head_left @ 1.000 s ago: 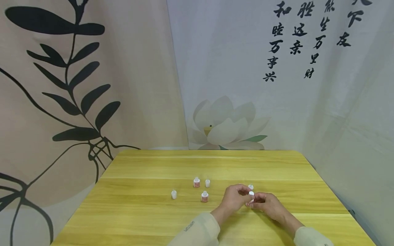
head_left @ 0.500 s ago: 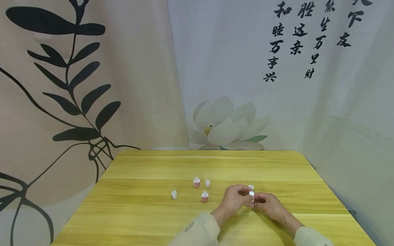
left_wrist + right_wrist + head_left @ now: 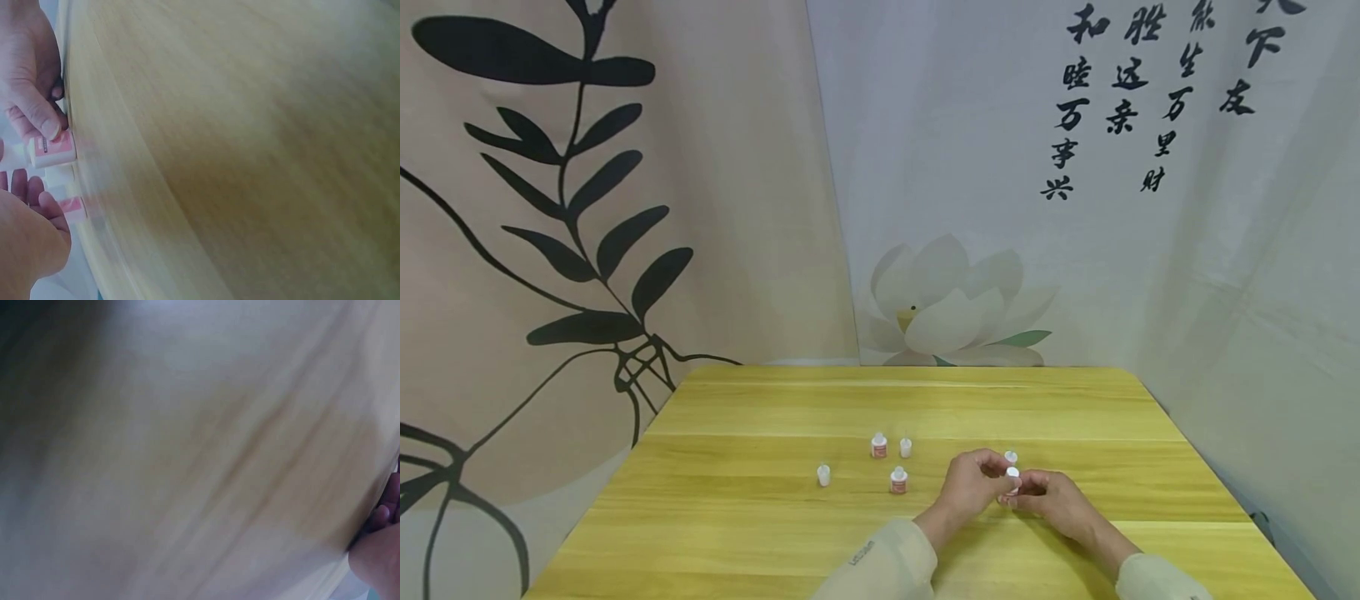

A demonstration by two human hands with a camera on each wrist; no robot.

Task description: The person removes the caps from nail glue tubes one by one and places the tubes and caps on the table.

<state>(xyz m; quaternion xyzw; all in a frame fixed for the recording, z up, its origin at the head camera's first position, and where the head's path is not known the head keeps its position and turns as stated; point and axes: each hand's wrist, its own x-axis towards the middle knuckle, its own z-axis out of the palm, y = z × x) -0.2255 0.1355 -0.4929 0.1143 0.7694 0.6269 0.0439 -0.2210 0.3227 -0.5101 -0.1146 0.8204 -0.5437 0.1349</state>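
Both hands meet over a small white bottle with a pink label at the right of the table. My right hand grips its body low down, thumb on the label in the left wrist view. With thumb and fingers, my left hand pinches the bottle's white top. Just behind the hands stands a loose white cap. In the right wrist view only part of the right hand shows, at the edge; the bottle is out of that frame.
Two similar bottles stand to the left, a far bottle and a nearer bottle. Beside the far one is a white cap with a thin pin; another cap stands farther left. A curtain hangs behind the wooden table.
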